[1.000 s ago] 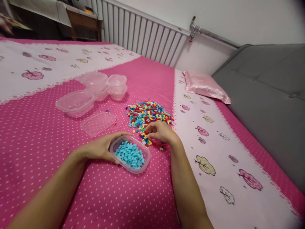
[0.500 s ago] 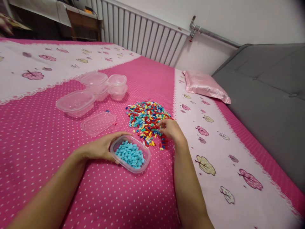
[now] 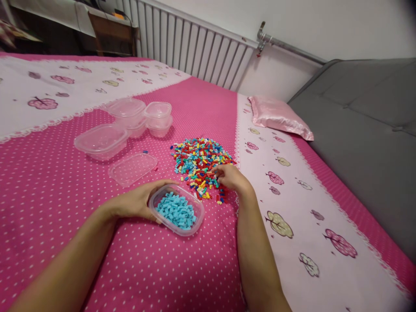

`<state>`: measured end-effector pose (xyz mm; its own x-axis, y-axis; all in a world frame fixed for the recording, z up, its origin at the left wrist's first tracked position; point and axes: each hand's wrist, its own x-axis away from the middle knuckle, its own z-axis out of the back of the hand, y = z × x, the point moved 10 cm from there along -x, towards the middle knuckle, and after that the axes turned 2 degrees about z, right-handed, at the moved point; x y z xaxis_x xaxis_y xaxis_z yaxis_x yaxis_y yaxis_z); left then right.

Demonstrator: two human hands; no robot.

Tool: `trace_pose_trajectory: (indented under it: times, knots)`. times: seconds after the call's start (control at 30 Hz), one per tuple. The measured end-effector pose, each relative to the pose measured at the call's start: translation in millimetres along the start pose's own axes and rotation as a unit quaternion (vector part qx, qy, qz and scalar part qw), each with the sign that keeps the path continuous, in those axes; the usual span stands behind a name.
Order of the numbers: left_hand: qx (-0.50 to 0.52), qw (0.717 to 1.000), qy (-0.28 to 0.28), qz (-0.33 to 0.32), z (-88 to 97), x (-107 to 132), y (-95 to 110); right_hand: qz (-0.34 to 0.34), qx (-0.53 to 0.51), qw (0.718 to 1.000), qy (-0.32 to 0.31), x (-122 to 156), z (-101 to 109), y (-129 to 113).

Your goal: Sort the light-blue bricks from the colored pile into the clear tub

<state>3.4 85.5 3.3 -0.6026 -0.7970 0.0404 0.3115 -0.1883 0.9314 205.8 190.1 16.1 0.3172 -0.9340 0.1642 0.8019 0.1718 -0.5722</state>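
My left hand (image 3: 138, 200) is wrapped round the left end of a clear plastic container (image 3: 200, 216), which is tilted toward me. Many small light-blue building bricks (image 3: 177, 211) lie inside it. My right hand (image 3: 230, 177) is at the right side of a heap of small mixed-colour bricks (image 3: 198, 158), its fingers bent and close together at the heap's surface. Whatever its fingertips pinch is too small to make out. Red, yellow, blue, green and white bricks show in the heap.
A clear lid (image 3: 133, 169) lies left of the heap, with a dark-blue brick (image 3: 145, 152) by its far edge. Beyond stand several lidded containers (image 3: 102, 141), some stacked. The polka-dot bedspread (image 3: 156, 268) lies under everything; a pink pillow (image 3: 279, 117) rests near the grey headboard (image 3: 360, 112).
My right hand has shifted slightly left and down over the heap, its fingers still bent. The left hand keeps the container in place; the view has moved a little.
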Motion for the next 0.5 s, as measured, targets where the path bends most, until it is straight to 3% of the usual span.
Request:
trace_pose_trajectory:
  times: [0.13,0.3,0.5]
  knots:
    - [-0.028,1.0,-0.001,-0.012,-0.4,-0.2,3.3,0.004,-0.024,1.0,0.007,-1.3,-0.1,-1.7]
    - [-0.013,1.0,-0.009,-0.009,-2.1,-0.8,2.7,-0.042,0.045,0.995,0.074,5.4,18.7,4.6]
    - [-0.017,1.0,-0.005,-0.003,-1.0,-0.4,-0.8,-0.041,0.104,0.993,-0.022,5.1,-4.5,-10.9]
